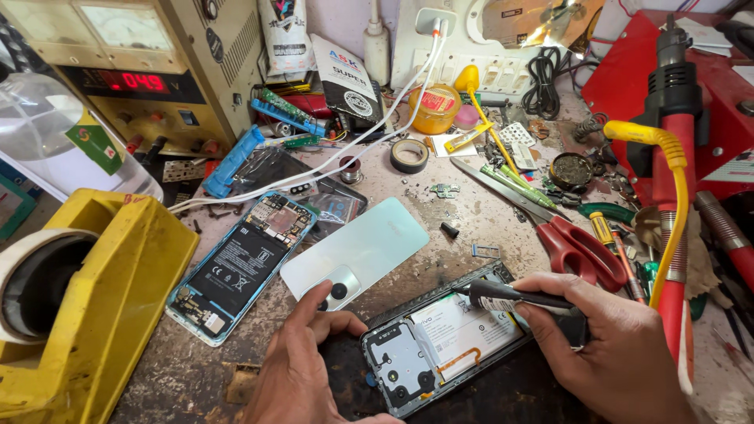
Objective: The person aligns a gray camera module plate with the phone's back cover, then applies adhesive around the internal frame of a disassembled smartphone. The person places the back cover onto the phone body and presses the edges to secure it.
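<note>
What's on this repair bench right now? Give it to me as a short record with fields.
Setting: cluttered, stained workbench
Left hand: left hand steadies the near end of the opened phone, fingers on its frame
Right hand: right hand grips a dark pen-like tool, tip over the phone's upper edge
Beside it: pale green back cover, detached, and a second opened phone with its battery exposed
Right side: red-handled scissors, hot air gun in a stand
Left side: yellow tape dispenser, power supply with a red display
</note>
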Action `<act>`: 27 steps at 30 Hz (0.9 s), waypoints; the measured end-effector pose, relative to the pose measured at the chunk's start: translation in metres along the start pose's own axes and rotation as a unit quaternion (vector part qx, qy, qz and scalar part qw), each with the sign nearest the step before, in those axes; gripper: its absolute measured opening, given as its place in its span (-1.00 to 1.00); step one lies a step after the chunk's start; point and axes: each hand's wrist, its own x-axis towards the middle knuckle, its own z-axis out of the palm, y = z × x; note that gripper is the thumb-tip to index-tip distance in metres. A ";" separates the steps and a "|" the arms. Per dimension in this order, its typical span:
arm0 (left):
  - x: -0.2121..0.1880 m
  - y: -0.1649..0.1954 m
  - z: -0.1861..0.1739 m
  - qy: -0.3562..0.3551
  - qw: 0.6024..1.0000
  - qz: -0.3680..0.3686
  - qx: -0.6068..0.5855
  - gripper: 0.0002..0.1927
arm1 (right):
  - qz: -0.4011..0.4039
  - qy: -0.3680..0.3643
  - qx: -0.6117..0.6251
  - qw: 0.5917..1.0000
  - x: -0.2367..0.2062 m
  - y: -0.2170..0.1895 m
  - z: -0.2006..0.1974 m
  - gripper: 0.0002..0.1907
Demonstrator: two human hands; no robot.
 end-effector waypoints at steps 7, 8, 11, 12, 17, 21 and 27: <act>-0.003 -0.006 0.001 -0.004 0.999 -0.031 -0.005 0.55 | 0.041 -0.003 -0.031 0.999 0.000 0.002 -0.003 -0.68; -0.002 -0.007 0.002 -0.005 0.999 -0.034 -0.016 0.54 | 0.023 0.007 -0.017 1.000 -0.001 0.003 -0.004 -0.69; 0.000 -0.011 0.002 -0.002 0.999 -0.005 -0.034 0.52 | -0.012 0.025 -0.028 0.999 0.000 0.003 -0.006 -0.69; 0.000 -0.013 0.003 0.000 0.999 0.011 -0.037 0.51 | 0.013 0.023 -0.040 0.999 0.001 0.003 -0.006 -0.68; -0.005 -0.023 0.007 0.004 0.999 0.004 -0.038 0.48 | 0.022 0.041 -0.050 0.998 0.004 0.004 -0.008 -0.66; -0.009 -0.040 0.009 -0.007 0.996 0.049 -0.071 0.37 | 0.046 0.047 -0.035 0.997 0.004 0.007 -0.009 -0.66; -0.010 -0.053 0.016 0.034 0.987 -0.072 -0.138 -0.23 | 0.047 0.062 -0.041 0.996 0.003 0.009 -0.010 -0.66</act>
